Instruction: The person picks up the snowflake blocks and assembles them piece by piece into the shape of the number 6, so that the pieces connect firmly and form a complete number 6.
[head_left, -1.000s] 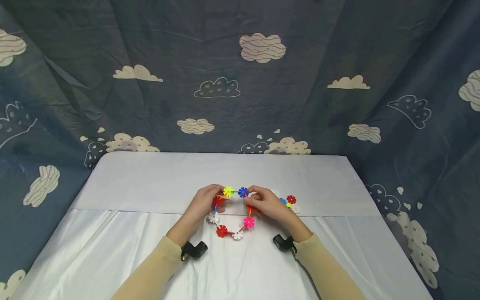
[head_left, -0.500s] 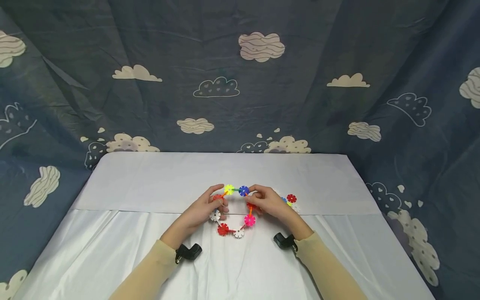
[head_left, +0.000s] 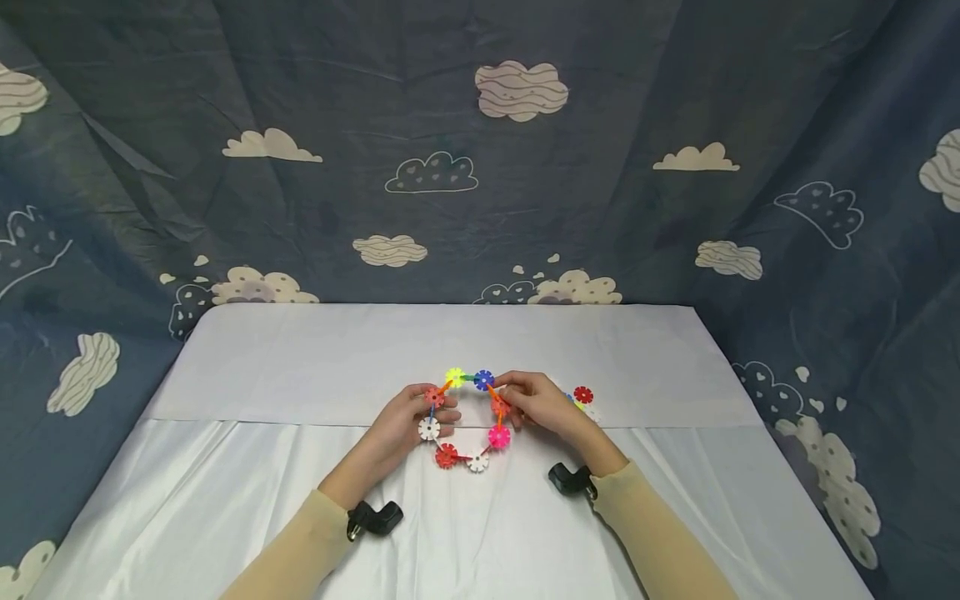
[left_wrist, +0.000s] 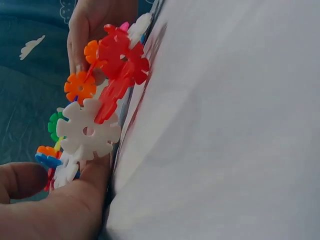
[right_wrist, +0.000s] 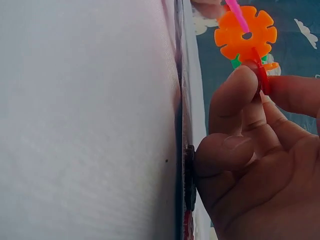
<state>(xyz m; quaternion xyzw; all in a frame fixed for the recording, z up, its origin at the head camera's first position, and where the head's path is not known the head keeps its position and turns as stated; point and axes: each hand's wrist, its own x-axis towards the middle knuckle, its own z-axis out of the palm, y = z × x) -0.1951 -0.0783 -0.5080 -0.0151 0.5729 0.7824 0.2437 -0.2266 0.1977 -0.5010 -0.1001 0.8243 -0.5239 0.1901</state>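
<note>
A closed ring of notched plastic snowflake discs point(head_left: 446, 456) is held up between both hands, over the white-covered table. Yellow and blue discs form its far side, red and white ones its near side. My left hand point(head_left: 393, 429) holds the ring's left side, fingers reaching behind the red and white discs. In the left wrist view, a white disc point(left_wrist: 87, 129) stands in front of the fingers and hides part of the grip. At the upper right of the ring, my right hand point(head_left: 536, 404) pinches a red disc point(right_wrist: 263, 80), edge-on in the right wrist view near an orange disc point(right_wrist: 246, 34).
More loose discs, including a red disc point(head_left: 583, 394), lie on the table point(head_left: 300, 358) just beyond the right hand, partly hidden by it. Dark cloud-patterned cloth point(head_left: 600, 208) hangs behind and on both sides.
My left hand has let go near the yellow disc and slid down the ring's left side to the red and white discs. The right hand has stayed nearly in place.
</note>
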